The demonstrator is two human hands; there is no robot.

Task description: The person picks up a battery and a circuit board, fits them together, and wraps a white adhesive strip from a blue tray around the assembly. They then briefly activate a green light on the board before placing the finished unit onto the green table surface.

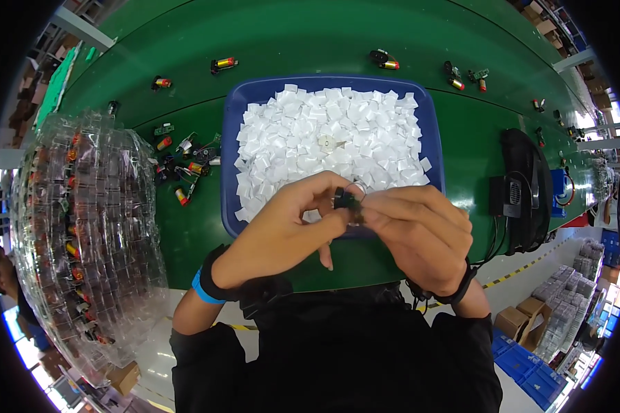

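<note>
Above the near edge of a blue tray (229, 151), both my hands meet at a small dark electronic part (346, 199) with a thin wire. My left hand (282, 224) pinches it between thumb and fingers from the left. From the right, the closed fingertips of my right hand (420, 227) grip its other side; they hide much of it. Under my hands, the tray is heaped with small white square pieces (310, 131). A cream-coloured piece (331, 143) lies on top of the heap.
Several small assemblies with red-and-yellow cylinders (224, 65) are scattered over the green table (289, 51). More lie in a cluster (194, 165) left of the tray. Stacked clear plastic trays (93, 241) stand at the left. A black bag-like object (527, 189) sits at the right.
</note>
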